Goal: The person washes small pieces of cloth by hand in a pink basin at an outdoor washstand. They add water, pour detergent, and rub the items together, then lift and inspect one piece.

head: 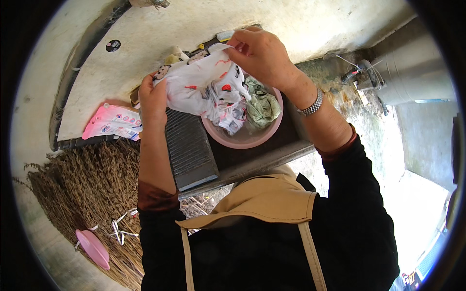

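Observation:
A white printed cloth garment point(196, 87) with red and black figures is stretched between my two hands. My left hand point(153, 96) grips its left edge, and my right hand point(256, 54) pinches its upper right edge. The garment's lower part hangs bunched into a pink plastic basin point(245, 143). Crumpled pale green cloth point(264, 107) lies in the basin, beside the white garment, with some cloudy water below. Left of the basin is a dark ridged washboard slab point(189, 149), partly behind my left hand and the garment.
The basin stands in a dark stone sink point(262, 160) against a wall. A brush point(225, 35) lies on the back ledge. A pink and white plastic packet point(114, 122) is at left, above bundled dry stalks point(91, 178) with a pink plastic scoop or dish point(93, 249). Pipes point(371, 74) are at right.

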Demonstrator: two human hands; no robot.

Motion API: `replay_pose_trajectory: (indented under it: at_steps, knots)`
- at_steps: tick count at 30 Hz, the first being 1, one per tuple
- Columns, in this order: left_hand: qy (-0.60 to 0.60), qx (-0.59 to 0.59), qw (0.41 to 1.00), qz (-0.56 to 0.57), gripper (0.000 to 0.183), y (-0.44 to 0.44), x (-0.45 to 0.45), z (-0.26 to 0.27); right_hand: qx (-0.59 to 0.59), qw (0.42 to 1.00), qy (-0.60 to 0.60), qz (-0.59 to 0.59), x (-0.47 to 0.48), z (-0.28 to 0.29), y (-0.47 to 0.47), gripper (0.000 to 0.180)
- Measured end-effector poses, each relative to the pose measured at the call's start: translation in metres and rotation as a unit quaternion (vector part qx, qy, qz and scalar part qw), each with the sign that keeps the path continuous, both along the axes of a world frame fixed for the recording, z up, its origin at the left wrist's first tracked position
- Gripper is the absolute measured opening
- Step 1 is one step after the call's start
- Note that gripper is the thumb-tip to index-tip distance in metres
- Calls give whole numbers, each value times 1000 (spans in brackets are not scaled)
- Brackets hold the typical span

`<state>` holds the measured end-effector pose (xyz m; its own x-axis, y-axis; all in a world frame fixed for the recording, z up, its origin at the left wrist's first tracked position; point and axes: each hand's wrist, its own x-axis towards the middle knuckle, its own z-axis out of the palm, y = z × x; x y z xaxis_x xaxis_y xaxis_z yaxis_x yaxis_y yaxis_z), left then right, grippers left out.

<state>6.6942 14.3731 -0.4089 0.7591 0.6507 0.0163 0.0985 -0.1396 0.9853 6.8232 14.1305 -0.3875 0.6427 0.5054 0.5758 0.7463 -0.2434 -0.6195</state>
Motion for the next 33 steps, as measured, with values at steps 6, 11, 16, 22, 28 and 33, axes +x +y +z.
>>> replay_pose_trajectory:
  at_steps: [6, 11, 16, 22, 28, 33]
  knots:
    - [2, -54, 999, -8, 29, -3, 4, 10, -31, 996, 80, 21, -3, 7, 2, 17]
    - [-5, -109, 994, -18, 29, -19, 6, 22, 11, 989, 142, 46, 5, -10, 2, 22]
    - [4, -173, 982, -73, 29, -31, 6, 36, 93, 939, 312, 109, 18, -32, 0, 23]
    - [29, -223, 964, -139, 30, -43, 10, 45, 216, 836, 472, 175, 16, -45, 1, 29]
    - [48, -249, 954, -159, 29, -48, 11, 48, 253, 788, 527, 193, 14, -49, 2, 30]
    - [59, -258, 948, -177, 30, -46, 11, 47, 263, 777, 541, 186, 15, -49, 3, 29]
